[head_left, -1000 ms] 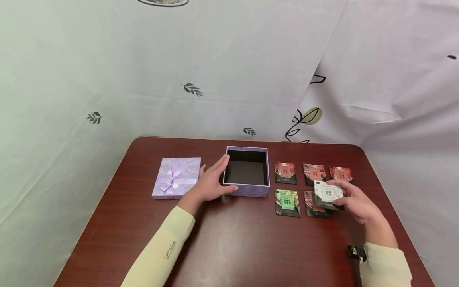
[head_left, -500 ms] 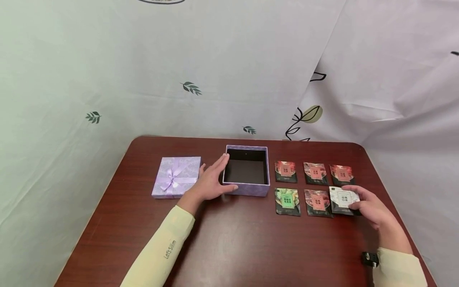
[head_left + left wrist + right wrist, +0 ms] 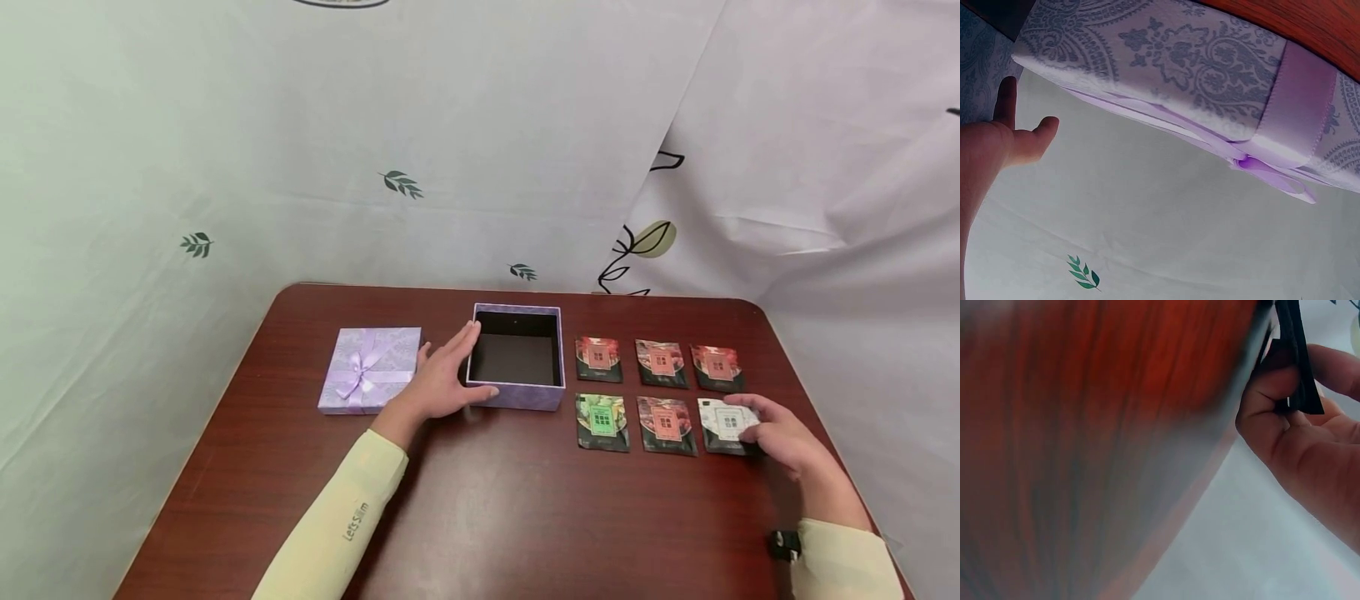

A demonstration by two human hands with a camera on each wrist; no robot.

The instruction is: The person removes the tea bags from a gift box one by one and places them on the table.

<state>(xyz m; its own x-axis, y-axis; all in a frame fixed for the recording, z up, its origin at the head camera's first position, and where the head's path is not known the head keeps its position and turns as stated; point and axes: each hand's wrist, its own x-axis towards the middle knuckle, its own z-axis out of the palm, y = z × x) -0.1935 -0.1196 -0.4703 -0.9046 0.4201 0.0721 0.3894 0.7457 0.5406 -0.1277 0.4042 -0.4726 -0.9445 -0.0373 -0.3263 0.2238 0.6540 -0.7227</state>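
In the head view, my left hand (image 3: 442,379) rests against the left side of a lilac gift box (image 3: 517,398) without its lid, fingers spread along its rim and thumb toward its front wall. The box shows a dark, bare inside. My right hand (image 3: 783,437) pinches the right edge of a white-and-black sachet (image 3: 718,429), the rightmost of the near row. In the right wrist view, thumb and fingers grip the dark edge of that sachet (image 3: 1302,362). The left wrist view shows part of the left hand (image 3: 997,140) beside a lilac patterned lid (image 3: 1191,69).
The lilac lid (image 3: 375,346) with a ribbon bow lies left of the box. A green sachet (image 3: 602,421) and a red sachet (image 3: 667,425) share the near row. Behind them lie more red sachets (image 3: 662,364). The brown table (image 3: 480,517) ends near a white cloth backdrop (image 3: 480,150).
My right hand has carried the white-and-black sachet right and lowered it beside the near red sachet, which it overlapped earlier. The left hand and the box have stayed in place.
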